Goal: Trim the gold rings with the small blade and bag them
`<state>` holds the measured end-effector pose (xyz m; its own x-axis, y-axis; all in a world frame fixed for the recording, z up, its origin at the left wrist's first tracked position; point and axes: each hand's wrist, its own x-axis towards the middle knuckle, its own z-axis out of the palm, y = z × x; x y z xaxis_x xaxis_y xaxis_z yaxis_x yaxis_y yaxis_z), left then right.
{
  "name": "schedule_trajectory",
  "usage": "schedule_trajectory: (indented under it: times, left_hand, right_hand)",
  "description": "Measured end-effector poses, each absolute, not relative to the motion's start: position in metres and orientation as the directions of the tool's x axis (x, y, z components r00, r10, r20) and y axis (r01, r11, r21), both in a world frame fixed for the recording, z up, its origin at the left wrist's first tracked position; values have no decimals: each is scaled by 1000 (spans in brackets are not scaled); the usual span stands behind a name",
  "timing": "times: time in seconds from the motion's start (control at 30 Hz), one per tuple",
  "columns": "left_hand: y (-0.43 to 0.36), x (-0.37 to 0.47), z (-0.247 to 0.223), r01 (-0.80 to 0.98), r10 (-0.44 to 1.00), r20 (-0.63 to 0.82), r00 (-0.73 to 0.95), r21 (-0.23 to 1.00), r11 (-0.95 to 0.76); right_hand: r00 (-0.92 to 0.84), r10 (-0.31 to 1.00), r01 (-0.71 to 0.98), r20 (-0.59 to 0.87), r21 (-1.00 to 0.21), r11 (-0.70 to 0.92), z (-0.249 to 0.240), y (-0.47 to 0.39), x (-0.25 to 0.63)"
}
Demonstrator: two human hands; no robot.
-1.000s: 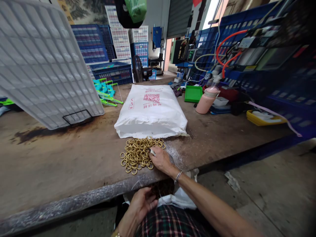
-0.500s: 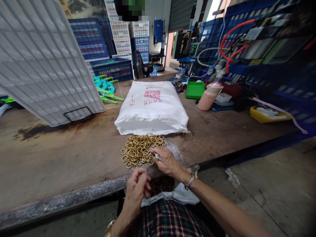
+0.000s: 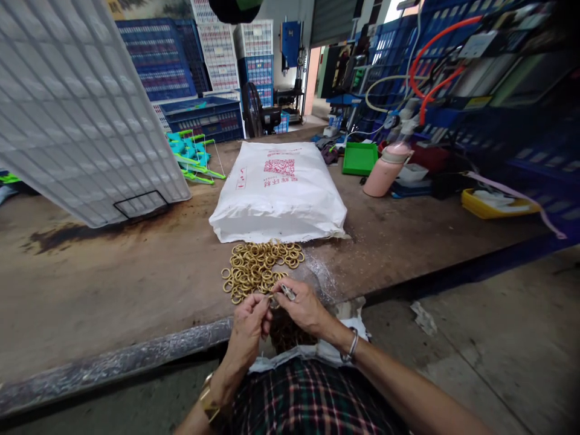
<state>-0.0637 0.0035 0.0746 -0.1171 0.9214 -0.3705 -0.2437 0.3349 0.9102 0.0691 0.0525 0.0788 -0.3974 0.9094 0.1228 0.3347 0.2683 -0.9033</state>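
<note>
A pile of brass-coloured rings (image 3: pixel 254 269) lies on the brown table in front of a white sack with red print (image 3: pixel 276 193). At the near edge of the pile, my left hand (image 3: pixel 250 323) is closed in a pinch on a ring (image 3: pixel 270 296). My right hand (image 3: pixel 304 308) meets it there, closed round a small metal tool (image 3: pixel 287 292). Below my hands, an open bag (image 3: pixel 308 352) on my lap holds dark rings, partly hidden by my hands.
A large white ribbed crate (image 3: pixel 104 121) leans at the left. Farther right stand a green tray (image 3: pixel 359 158), a pink bottle (image 3: pixel 386 172) and a yellow tray (image 3: pixel 496 205). The table's front edge (image 3: pixel 136 350) runs close below my hands.
My hands have come together; my left hand has moved up to the fingertips of my right hand, and a ring now shows between them. The view has shifted slightly.
</note>
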Motion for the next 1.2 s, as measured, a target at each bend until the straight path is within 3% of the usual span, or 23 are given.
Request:
schedule_trajectory:
  times: [0.13,0.37,0.57,0.83,1.03,1.2]
  left_hand:
    - [1,-62,75,-252,930,-356,-97,912,323]
    - [-3,-60,73,-34,940,-209,-268,978,207]
    - [-6,-61,63,53,961,-125,-249,989,142]
    - [-7,-60,76,-116,969,-247,-17,963,243]
    - [-10,-61,71,-298,964,-265,30,918,262]
    - [-9,-60,73,-328,955,-297,11,901,284]
  right_hand:
    - [-407,909,288,86,-933,217,81,52,68]
    - [-366,930,386,30,-905,180,85,48,68]
    - [-403,914,328,-42,-939,101,81,46,64]
    - [-402,913,338,-73,-938,73,86,43,65]
    - [-387,921,301,-40,-950,85,87,44,65]
    - [-388,922,370,8,-915,163,81,45,69]
